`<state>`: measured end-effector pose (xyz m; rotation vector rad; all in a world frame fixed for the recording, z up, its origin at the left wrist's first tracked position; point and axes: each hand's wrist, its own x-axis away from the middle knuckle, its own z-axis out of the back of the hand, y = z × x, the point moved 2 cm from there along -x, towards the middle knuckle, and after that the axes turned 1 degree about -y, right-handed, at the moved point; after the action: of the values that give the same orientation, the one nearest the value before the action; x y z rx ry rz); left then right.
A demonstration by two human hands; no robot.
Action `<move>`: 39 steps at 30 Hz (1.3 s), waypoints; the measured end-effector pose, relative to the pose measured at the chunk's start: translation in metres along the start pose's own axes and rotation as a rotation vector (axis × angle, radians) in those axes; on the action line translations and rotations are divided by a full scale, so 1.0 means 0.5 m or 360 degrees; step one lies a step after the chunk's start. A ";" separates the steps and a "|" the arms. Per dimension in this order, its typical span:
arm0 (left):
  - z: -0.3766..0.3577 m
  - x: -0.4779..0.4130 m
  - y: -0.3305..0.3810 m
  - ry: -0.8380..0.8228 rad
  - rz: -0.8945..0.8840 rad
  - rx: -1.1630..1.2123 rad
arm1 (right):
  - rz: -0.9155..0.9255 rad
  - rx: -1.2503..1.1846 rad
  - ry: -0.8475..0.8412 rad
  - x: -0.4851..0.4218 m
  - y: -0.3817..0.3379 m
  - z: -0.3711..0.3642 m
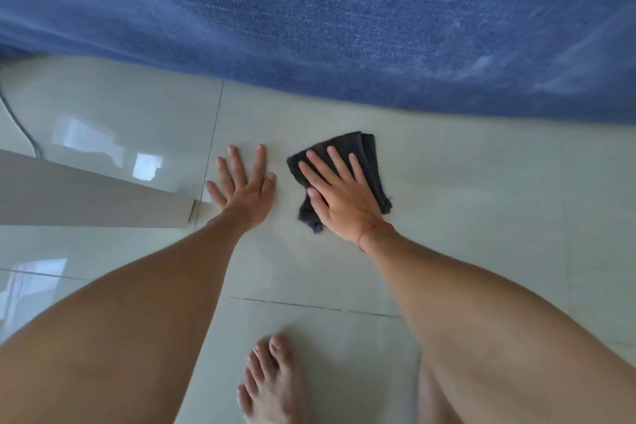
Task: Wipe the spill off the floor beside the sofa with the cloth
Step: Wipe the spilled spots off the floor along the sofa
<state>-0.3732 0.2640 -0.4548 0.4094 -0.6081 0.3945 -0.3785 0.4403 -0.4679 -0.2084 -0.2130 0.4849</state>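
A dark grey folded cloth [370, 157] lies flat on the pale glossy floor tiles [464, 203], a short way in front of the blue sofa [344, 17]. My right hand [339, 196] presses down on the cloth with fingers spread, covering most of it; a red string circles that wrist. My left hand [246, 184] rests flat on the bare tile just left of the cloth, fingers apart, holding nothing. No spill shows clearly on the tile around the cloth.
A pale beige furniture panel [86, 193] juts in from the left, close to my left hand. A thin grey cable [20, 127] runs along the floor at far left. My bare foot [272, 379] stands on the tile near the bottom centre.
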 end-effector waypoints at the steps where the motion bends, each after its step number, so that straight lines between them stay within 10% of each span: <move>1: 0.001 0.001 -0.001 0.0003 -0.0003 0.0000 | 0.0041 0.0029 0.0008 0.021 0.028 0.003; 11: -0.003 -0.002 0.001 0.0024 -0.0006 0.0039 | -0.1107 -0.0220 0.0205 -0.069 0.063 0.025; 29: 0.006 -0.001 0.006 -0.0005 0.0046 0.0000 | -0.0081 -0.0014 0.0124 0.020 0.078 0.011; 35: -0.001 -0.006 0.003 0.0030 0.0040 0.0006 | -0.0975 -0.0139 0.0258 0.003 0.121 0.023; 39: -0.002 -0.008 0.001 0.0011 0.0042 -0.0009 | -0.1008 -0.0190 0.0225 -0.045 0.037 0.013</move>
<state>-0.3760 0.2640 -0.4577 0.3949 -0.6085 0.4189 -0.4077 0.4464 -0.4696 -0.2764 -0.1585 -0.1716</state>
